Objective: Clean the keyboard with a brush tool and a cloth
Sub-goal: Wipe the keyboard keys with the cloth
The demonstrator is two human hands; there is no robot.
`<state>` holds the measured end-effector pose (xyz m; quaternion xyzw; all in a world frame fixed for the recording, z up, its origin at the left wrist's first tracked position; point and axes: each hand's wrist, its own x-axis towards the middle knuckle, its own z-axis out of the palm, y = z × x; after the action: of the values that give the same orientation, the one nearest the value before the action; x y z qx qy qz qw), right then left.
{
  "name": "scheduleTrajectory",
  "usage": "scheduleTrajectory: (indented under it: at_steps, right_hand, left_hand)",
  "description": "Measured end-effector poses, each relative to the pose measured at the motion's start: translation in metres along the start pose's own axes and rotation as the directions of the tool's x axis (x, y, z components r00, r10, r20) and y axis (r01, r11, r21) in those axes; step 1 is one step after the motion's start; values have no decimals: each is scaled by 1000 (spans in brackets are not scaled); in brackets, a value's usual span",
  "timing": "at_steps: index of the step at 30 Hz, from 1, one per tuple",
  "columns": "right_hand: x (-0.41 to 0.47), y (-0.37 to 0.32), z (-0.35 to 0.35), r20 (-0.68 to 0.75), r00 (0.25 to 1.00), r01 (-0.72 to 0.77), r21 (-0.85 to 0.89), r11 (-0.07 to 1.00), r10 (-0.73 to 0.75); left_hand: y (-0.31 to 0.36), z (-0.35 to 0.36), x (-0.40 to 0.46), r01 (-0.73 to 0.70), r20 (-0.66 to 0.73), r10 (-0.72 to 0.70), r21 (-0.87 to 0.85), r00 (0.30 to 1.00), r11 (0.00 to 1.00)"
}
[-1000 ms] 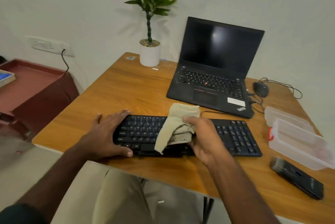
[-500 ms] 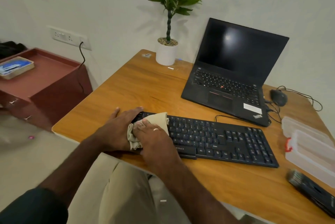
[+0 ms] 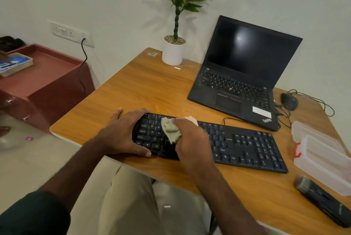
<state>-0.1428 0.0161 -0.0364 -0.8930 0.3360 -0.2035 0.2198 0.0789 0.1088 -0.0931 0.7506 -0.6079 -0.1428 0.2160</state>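
Observation:
A black keyboard (image 3: 247,145) lies along the near edge of the wooden table (image 3: 144,90). My left hand (image 3: 123,134) grips its left end, thumb at the front edge and fingers over the back. My right hand (image 3: 191,139) holds a crumpled beige cloth (image 3: 170,129) and presses it on the keys in the keyboard's left half. The black brush tool (image 3: 322,200) lies on the table at the far right, near the front edge, away from both hands.
An open black laptop (image 3: 241,75) stands behind the keyboard, with a wired mouse (image 3: 288,100) to its right. A clear plastic box (image 3: 321,156) sits right of the keyboard. A potted plant (image 3: 173,50) stands at the back. A red cabinet (image 3: 43,82) is left of the table.
My right hand swept the cloth from the keyboard's middle to its far left end, then came back a little to the right. My left hand stayed on the left end.

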Motion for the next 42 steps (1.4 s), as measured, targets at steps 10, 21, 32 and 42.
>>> scheduleTrajectory:
  at_steps: [10,21,32,42]
  right_hand:
    - [-5,-7,34,191,961,225,-128,966,-198]
    - [-28,54,-48,6,972,-223,-269,937,234]
    - [-10,2,30,62,982,186,-208,960,-177]
    - [-45,80,-45,65,996,-29,-408,913,60]
  left_hand:
    - [-4,2,0,0,-11,0,-1,1000,1000]
    - [7,-2,1,45,39,-44,-5,998,999]
    - [5,-1,1,48,13,-48,10,999,999]
    - [6,-1,-1,56,40,-56,-6,998,998]
